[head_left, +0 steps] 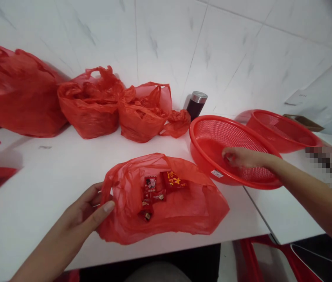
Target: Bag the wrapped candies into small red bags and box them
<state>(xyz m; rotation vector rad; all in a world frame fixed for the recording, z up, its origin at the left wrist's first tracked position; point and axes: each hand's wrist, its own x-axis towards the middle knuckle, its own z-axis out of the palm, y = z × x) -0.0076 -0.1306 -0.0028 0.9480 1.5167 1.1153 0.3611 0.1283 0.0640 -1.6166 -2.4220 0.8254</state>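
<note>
A red plastic bag lies opened out on the white table. Inside it show several small red wrapped candies and a larger red packet with yellow characters. My left hand pinches the bag's left edge between thumb and fingers. To the right stands a red perforated plastic basket, tilted toward me. My right hand reaches over its front rim, fingers closed together. A small dark-red blurred bit shows at the fingertips, too unclear to name.
Along the tiled wall stand several filled red bags, one in the middle. A dark flask with a silver lid is behind the basket. Another red basket is farther right. A red stool sits below the table edge.
</note>
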